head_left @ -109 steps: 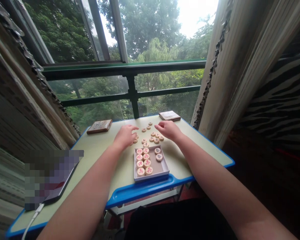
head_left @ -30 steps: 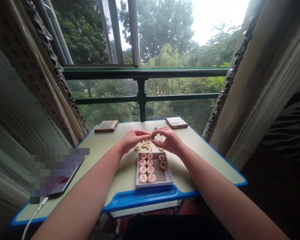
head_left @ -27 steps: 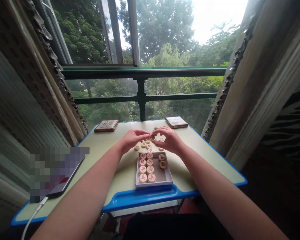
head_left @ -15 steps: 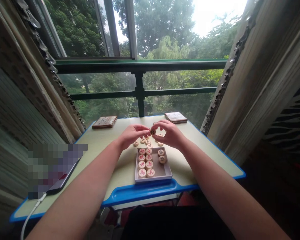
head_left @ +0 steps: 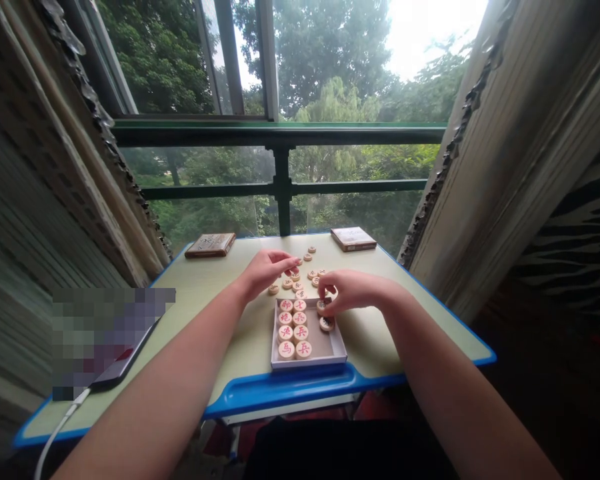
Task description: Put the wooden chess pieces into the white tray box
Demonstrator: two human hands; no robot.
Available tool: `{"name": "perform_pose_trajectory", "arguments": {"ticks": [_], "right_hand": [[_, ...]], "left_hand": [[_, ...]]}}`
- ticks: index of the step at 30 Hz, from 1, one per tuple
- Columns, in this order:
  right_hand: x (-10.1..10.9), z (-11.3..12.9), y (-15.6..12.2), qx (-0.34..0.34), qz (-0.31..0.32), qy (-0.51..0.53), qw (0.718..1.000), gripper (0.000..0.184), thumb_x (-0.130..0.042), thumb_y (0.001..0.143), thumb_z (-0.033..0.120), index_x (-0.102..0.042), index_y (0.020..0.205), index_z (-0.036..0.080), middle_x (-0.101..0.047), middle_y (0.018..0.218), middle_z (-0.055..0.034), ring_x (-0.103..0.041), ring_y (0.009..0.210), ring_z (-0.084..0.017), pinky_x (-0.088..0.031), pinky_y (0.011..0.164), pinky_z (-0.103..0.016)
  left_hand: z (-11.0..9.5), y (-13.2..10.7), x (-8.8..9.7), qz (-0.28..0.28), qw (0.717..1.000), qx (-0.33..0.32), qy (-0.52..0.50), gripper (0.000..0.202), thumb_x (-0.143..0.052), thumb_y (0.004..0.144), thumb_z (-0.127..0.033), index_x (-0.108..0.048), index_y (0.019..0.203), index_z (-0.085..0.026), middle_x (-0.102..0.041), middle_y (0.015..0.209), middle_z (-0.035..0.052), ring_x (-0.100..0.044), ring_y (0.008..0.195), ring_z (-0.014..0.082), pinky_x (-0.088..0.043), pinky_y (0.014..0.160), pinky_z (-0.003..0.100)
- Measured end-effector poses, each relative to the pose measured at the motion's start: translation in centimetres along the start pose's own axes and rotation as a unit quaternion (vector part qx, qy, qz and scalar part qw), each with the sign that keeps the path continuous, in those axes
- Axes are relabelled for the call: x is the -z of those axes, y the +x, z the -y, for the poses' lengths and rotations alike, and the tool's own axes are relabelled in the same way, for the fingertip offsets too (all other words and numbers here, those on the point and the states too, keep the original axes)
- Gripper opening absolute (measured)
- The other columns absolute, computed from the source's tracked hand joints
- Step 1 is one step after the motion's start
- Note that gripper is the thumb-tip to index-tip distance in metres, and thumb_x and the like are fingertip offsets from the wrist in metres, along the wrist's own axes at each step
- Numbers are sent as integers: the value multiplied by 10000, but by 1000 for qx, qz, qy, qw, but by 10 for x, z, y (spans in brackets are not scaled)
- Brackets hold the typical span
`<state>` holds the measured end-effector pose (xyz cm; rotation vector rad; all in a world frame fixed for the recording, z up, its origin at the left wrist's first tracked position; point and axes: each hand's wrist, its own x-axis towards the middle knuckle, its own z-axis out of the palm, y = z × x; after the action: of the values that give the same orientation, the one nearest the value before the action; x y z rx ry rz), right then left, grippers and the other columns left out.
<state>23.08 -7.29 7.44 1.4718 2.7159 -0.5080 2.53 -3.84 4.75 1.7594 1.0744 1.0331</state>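
Inside a shallow white box (head_left: 339,353), red-marked Chinese chess pieces (head_left: 301,333) stand in two columns on the left side. My right hand (head_left: 355,291) reaches into the box's upper right, thumb and fingers closed around a black-marked Chinese chess piece (head_left: 322,307), partly hidden by them. Just below it lies another black-marked piece (head_left: 327,324). Beyond the box, my left hand (head_left: 270,272) has its thumb and fingertips pinched at a Chinese chess piece (head_left: 299,261), which shows only in part. Several loose pieces (head_left: 287,284) lie around beneath and beside that hand.
The pale table (head_left: 400,340) has a blue rim and a blue front tray groove (head_left: 285,382). Two flat boxes lie at the back, a brown one (head_left: 211,245) left and a lighter one (head_left: 353,238) right. A blurred-out device (head_left: 115,340) with a white cable (head_left: 63,427) rests at left.
My hands have parted. The right hand carried the black-marked piece down and toward me into the box; the left stayed over the loose pieces. The view shifted slightly.
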Motion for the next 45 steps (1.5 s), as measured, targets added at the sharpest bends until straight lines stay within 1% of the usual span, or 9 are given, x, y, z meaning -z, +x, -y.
{"name": "perform_pose_trajectory", "arguments": {"ticks": [10,13,17,19,23,30,34,39,45], "right_hand": [[2,-2,-1,-4,3,22,1000,332,-676,602,371,-628,887,207,-603,858,-25,-531,700,-156,-349,543,-226],[3,-3,2,16,-47,58,997,352,-660,630,393,-617,914,190,-587,828,-19,-522,702,-147,-350,551,-220],[-3,-13,17,-27,-188,64,980,247,-549,753,345,-631,894,160,-598,806,-32,-520,708,-137,-358,585,-223],[-8,-20,24,-89,-222,43,970,218,-570,739,282,-650,896,153,-627,851,-55,-540,753,-149,-376,622,-225],[-13,-32,31,-185,-152,79,968,249,-631,688,256,-676,910,153,-676,875,-74,-582,703,-151,-402,565,-211],[-16,-33,35,-157,-184,159,957,211,-602,718,227,-686,896,153,-698,888,-60,-611,681,-141,-445,596,-213],[-18,-37,41,-171,-239,146,945,285,-546,769,214,-658,1014,123,-663,1029,-108,-597,920,-191,-441,788,-256],[-25,-35,45,-151,-204,175,951,254,-602,747,259,-686,955,139,-685,981,-86,-627,836,-181,-462,740,-251],[-29,-33,48,-147,-188,247,939,263,-573,762,196,-656,999,117,-691,952,-90,-637,716,-139,-479,644,-222]], "left_hand": [[3,1,0,0,999,4,36,364,-598,703,-458,-688,803,-120,-697,743,84,-578,660,161,-425,584,266],[12,4,5,-34,981,-16,188,344,-533,750,-431,-700,833,-142,-700,810,88,-596,778,209,-462,709,319],[30,6,10,-35,912,-58,405,359,-488,783,-370,-697,994,-167,-660,1033,115,-527,1037,293,-396,921,411],[37,7,10,21,914,-63,400,402,-450,810,-389,-667,1084,-190,-631,1117,103,-510,1080,286,-377,958,410],[43,9,3,94,934,-51,340,425,-422,822,-426,-669,1082,-198,-614,1153,82,-549,1048,238,-387,967,344],[39,11,1,77,952,-25,294,472,-381,834,-516,-695,982,-197,-679,998,98,-585,931,258,-416,871,350],[37,10,4,55,941,-31,332,497,-343,847,-536,-671,1008,-198,-658,1044,103,-562,974,250,-398,871,322],[31,9,9,52,911,-2,408,516,-345,826,-554,-645,984,-163,-642,990,127,-578,898,252,-419,790,320],[26,8,18,84,919,31,384,407,-523,686,-322,-599,1047,-149,-617,922,110,-572,833,244,-427,703,309]]}}
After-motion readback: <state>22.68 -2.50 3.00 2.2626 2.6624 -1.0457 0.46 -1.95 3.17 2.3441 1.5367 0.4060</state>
